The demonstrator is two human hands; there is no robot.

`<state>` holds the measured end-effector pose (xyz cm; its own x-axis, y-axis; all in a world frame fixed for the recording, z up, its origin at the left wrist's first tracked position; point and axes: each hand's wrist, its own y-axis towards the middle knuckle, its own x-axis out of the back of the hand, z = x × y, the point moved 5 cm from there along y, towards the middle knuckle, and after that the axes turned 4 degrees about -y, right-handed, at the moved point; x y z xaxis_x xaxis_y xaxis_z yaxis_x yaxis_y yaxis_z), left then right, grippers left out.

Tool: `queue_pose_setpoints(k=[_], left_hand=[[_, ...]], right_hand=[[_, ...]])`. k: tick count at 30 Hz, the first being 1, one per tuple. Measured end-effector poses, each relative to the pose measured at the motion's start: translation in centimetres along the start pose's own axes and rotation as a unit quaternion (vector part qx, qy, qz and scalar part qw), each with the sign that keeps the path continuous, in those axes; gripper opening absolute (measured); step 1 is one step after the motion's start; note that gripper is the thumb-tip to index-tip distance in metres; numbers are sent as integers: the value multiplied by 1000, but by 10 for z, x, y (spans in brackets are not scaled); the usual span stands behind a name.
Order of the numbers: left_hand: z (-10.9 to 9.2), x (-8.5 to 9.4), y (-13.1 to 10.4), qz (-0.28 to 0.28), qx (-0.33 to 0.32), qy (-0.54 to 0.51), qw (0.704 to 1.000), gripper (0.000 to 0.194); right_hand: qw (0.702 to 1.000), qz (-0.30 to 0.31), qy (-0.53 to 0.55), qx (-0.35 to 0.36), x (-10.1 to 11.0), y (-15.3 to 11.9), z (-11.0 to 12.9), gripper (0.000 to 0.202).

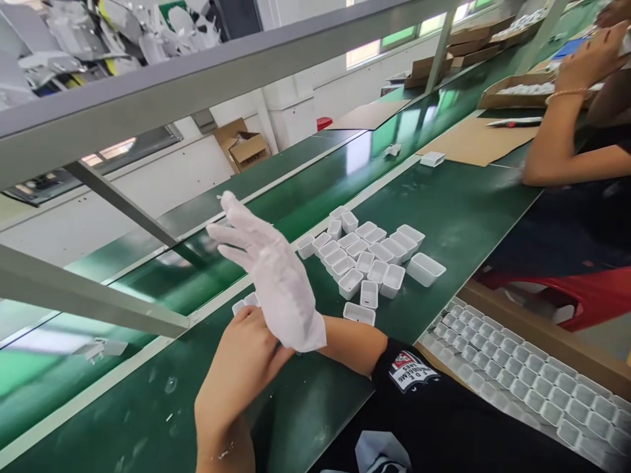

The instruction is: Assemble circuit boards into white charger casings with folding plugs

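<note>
My right hand (283, 282) wears a white fabric glove (290, 305) and is raised over the bench, its fingers stretched out and apart, holding nothing. Bare and with a thin bracelet at the wrist, my left hand (241, 361) is closed at the palm side of that glove, with its thumb near the cuff. Its fingertips are hidden behind the glove. Small white open-topped plastic boxes (365, 263) stand grouped on the green bench beyond my right wrist. A few more white boxes (246, 302) show partly behind my hands.
A carton (542, 368) of white boxes in rows lies at lower right. A green conveyor belt (315, 197) runs behind the bench, under a metal frame (197, 66). At right, a co-worker's arm (566, 131) is over the bench, near cardboard sheets (473, 141) and a knife (515, 122).
</note>
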<state>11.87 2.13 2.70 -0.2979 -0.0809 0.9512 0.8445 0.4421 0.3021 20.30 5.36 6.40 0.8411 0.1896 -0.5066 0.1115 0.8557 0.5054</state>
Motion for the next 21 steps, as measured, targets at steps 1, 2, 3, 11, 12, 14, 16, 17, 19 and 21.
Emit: queue_pose_setpoints(k=[1, 2, 3, 11, 12, 14, 16, 17, 19, 21], left_hand=[[0, 1, -1, -1, -22, -14, 1000, 30], [0, 2, -1, -4, -37, -26, 999, 33], [0, 3, -2, -11, -46, -33, 998, 36], [-3, 17, 0, -134, -75, 21, 988, 35], [-5, 15, 1, -125, -78, 18, 989, 36], [-10, 11, 5, -115, -76, 22, 990, 36], [-13, 8, 7, -106, -69, 32, 991, 37], [-14, 6, 7, -94, -63, 36, 993, 37], [-15, 2, 8, -58, -42, 37, 997, 36], [-14, -1, 7, -40, -16, 34, 998, 35]], right_hand=[[999, -3, 45, -4, 2, 3, -4, 59], [996, -3, 88, -16, 5, 5, -9, 56], [992, 6, 123, -29, 6, 8, -13, 53], [971, -22, 221, -83, 15, 8, -26, 45], [970, -42, 226, -83, 17, 8, -25, 43], [967, -73, 231, -83, 22, 11, -22, 39], [966, -90, 231, -78, 25, 13, -16, 36], [965, -92, 236, -73, 27, 13, -13, 36], [958, -77, 265, -74, 26, 11, -7, 38], [943, -34, 316, -94, 20, 6, -3, 46]])
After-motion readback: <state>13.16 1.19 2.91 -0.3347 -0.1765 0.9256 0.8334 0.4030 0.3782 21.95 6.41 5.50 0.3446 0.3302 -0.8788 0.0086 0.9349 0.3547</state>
